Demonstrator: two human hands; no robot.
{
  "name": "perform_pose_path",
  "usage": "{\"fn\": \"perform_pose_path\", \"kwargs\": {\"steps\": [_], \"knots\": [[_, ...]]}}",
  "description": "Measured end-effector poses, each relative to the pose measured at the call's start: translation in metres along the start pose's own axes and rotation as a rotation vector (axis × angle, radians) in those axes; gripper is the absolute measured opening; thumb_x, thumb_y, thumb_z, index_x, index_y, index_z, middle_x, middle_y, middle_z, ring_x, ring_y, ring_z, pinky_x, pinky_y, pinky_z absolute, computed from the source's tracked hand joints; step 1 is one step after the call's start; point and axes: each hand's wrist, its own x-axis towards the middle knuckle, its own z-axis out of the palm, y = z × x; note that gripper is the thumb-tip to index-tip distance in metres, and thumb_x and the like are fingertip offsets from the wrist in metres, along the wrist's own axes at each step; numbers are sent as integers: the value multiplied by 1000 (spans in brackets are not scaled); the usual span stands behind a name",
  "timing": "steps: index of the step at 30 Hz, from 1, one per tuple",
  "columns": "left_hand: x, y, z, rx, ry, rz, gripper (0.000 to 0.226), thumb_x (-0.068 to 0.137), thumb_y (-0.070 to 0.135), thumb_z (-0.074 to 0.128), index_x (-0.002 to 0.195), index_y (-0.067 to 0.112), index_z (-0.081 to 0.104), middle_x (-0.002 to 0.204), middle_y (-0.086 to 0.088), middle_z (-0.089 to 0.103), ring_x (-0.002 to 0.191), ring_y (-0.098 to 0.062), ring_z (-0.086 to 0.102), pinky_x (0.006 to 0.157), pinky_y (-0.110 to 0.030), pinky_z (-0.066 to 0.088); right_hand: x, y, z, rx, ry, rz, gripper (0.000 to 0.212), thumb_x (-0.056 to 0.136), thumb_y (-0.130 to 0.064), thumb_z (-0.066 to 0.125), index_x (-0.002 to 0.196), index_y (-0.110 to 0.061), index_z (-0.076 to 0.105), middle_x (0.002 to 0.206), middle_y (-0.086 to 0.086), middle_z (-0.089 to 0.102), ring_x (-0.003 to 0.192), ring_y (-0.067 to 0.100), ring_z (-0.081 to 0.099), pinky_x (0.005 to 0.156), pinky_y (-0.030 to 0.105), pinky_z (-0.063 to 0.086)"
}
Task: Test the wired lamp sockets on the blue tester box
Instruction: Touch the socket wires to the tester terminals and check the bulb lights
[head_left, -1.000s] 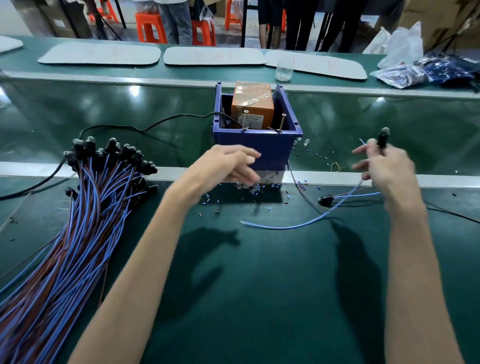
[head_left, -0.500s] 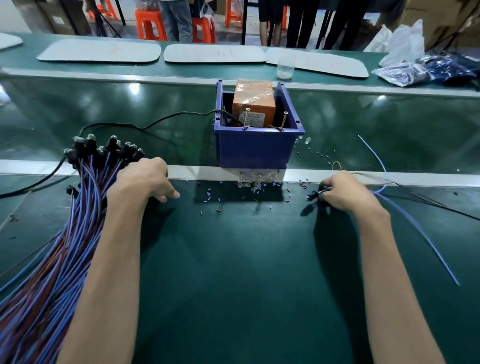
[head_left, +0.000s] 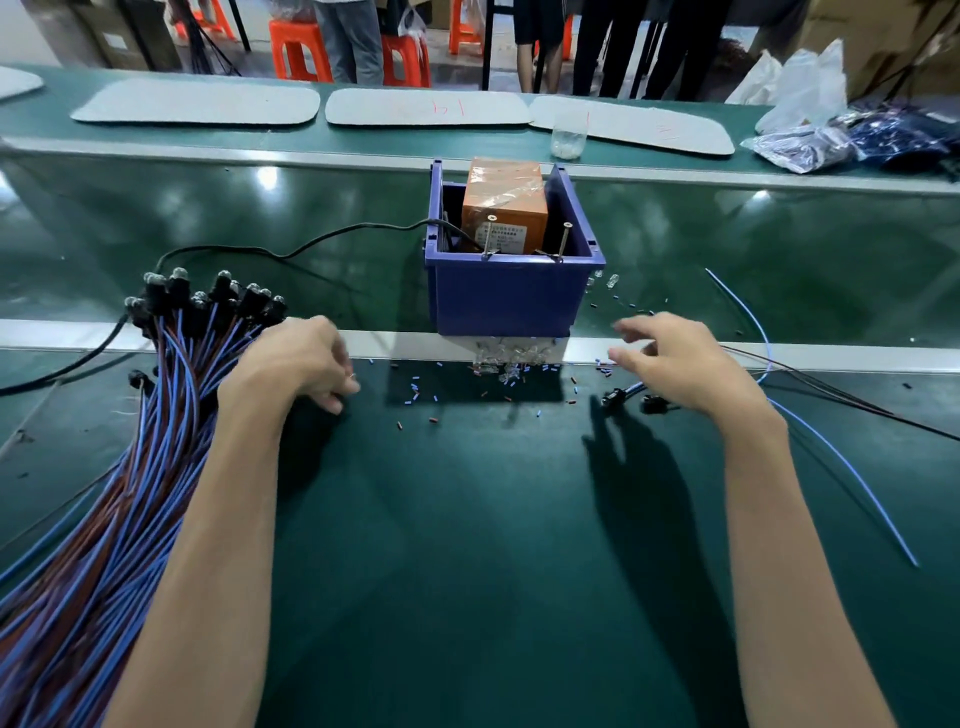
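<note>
The blue tester box (head_left: 506, 306) stands at the middle of the bench, with an orange block (head_left: 506, 208) and two upright screws (head_left: 564, 239) inside. A big bundle of wired lamp sockets (head_left: 171, 374) with blue and brown leads lies at the left. My left hand (head_left: 296, 358) sits at the bundle's right edge. Its fingers curl round something small, of which only a shiny tip by the thumb shows. My right hand (head_left: 675, 364) hovers with spread fingers, holding nothing, just above two loose sockets (head_left: 613, 400) lying right of the box.
Small clear bulbs (head_left: 511, 358) and bits of sleeve litter the mat in front of the box. A black cable (head_left: 311, 244) runs left from the box. Loose blue wire (head_left: 841, 467) trails at the right. A plastic cup (head_left: 569, 137), grey pads (head_left: 197, 104) and bags (head_left: 810, 145) lie beyond.
My right hand set its socket down beside the box, let go and lifted with fingers spread. My left hand went from the box to the bundle and now draws slightly right.
</note>
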Motion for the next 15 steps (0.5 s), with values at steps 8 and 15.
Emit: {"fn": "perform_pose_path", "kwargs": {"steps": [8, 15], "knots": [[-64, 97, 4, -1022, 102, 679, 9, 77, 19, 79, 77, 25, 72, 73, 5, 72, 58, -8, 64, 47, -24, 51, -29, -81, 23, 883, -344, -372, 27, 92, -1, 58, 114, -18, 60, 93, -5, 71, 78, 10, 70, 61, 16, 48], [-72, 128, 18, -1546, 39, 447, 39, 99, 26, 49, 69, 9, 67, 77, -3, 74, 69, -12, 67, 62, -16, 53, -18, -78, 29, 1123, 36, -247, 16, 93, 3, 56, 92, -11, 64, 79, -5, 72, 75, 8, 66, 77, 29, 56]]}}
